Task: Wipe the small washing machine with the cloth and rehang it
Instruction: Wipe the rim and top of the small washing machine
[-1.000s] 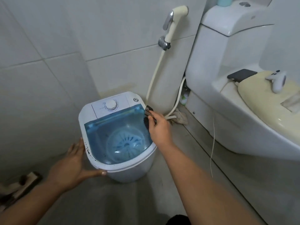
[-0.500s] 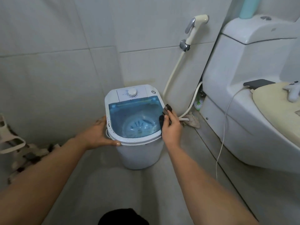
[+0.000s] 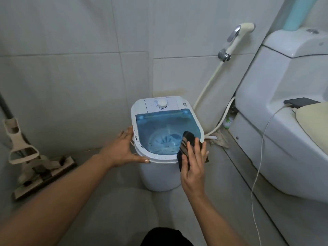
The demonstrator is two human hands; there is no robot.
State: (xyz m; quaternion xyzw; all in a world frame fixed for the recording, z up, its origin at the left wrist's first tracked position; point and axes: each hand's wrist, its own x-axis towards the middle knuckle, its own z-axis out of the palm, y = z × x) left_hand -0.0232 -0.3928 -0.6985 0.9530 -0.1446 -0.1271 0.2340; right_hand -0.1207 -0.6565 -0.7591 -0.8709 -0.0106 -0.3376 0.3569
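The small white washing machine stands on the bathroom floor against the tiled wall, with a clear blue lid and a white dial at the back. My left hand grips its left rim, fingers spread along the edge. My right hand presses a dark striped cloth flat against the machine's front right rim. The cloth drapes over the edge, partly hidden under my fingers.
A toilet fills the right side, with a phone and a white cable on it. A bidet sprayer hangs on the wall behind the machine. A squeegee mop leans at the left.
My right hand has slid the cloth from the machine's right rear edge forward to the front right rim. The view has pulled back. My left hand stays on the left rim.
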